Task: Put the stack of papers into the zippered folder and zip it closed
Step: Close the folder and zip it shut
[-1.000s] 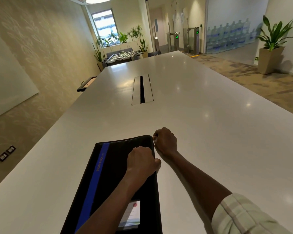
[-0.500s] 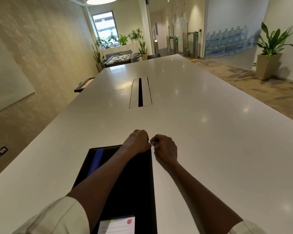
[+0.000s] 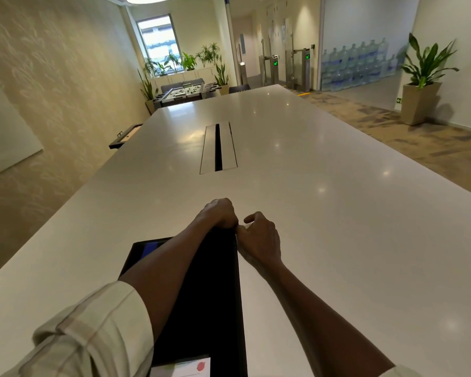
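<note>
A black zippered folder [image 3: 207, 295] with a blue stripe lies flat on the white table [image 3: 337, 240], lengthwise in front of me. My left hand [image 3: 219, 213] is fisted on the folder's far right corner, its forearm lying across the cover. My right hand [image 3: 260, 240] is right beside it at the same corner, fingers pinched together on something small at the folder's edge; the zipper pull itself is hidden. A white card with a red mark [image 3: 185, 367] shows in a pocket at the near end. No loose papers are visible.
A long cable slot [image 3: 218, 148] is set into the table's middle, beyond the hands. A potted plant [image 3: 422, 85] stands on the floor at the right. A foosball table [image 3: 185, 92] and more plants sit past the table's far end.
My left hand has slid from the middle of the folder up to its far right corner, next to the right hand. The right hand has stayed at that corner.
</note>
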Tool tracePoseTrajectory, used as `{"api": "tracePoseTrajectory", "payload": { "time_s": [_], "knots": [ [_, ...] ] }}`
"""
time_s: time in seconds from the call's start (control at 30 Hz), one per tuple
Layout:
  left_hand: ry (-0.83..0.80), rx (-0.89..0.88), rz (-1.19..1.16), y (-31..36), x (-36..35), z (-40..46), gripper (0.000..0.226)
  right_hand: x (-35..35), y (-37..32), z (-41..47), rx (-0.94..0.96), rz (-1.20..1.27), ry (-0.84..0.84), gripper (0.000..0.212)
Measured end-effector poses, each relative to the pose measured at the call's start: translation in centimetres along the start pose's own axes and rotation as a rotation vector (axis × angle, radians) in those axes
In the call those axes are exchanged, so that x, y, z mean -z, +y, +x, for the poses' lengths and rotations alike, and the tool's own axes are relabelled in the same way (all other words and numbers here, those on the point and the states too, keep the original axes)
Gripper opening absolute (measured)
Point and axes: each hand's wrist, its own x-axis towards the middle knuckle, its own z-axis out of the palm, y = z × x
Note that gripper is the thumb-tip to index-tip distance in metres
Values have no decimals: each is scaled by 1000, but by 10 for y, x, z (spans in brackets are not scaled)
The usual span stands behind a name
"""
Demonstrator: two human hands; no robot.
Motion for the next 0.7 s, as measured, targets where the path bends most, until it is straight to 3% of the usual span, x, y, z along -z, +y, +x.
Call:
{"api": "tracePoseTrajectory", "payload": {
  "time_s": [0.07, 0.2, 0.33, 0.7],
  "knots": [
    [-31, 11, -7, 1, 4, 4, 24, -2, 0, -1, 40, -61, 22, 31],
    [-67, 26, -7, 4, 7, 4, 30, -5, 3, -2, 194, -258, -126, 55],
    [7, 19, 1, 5, 3, 5, 21, -3, 7, 2, 229, -214, -209, 51],
    [80, 74, 101, -7, 4, 14, 26, -1, 9, 2, 206, -80, -179, 44]
  ]
}}
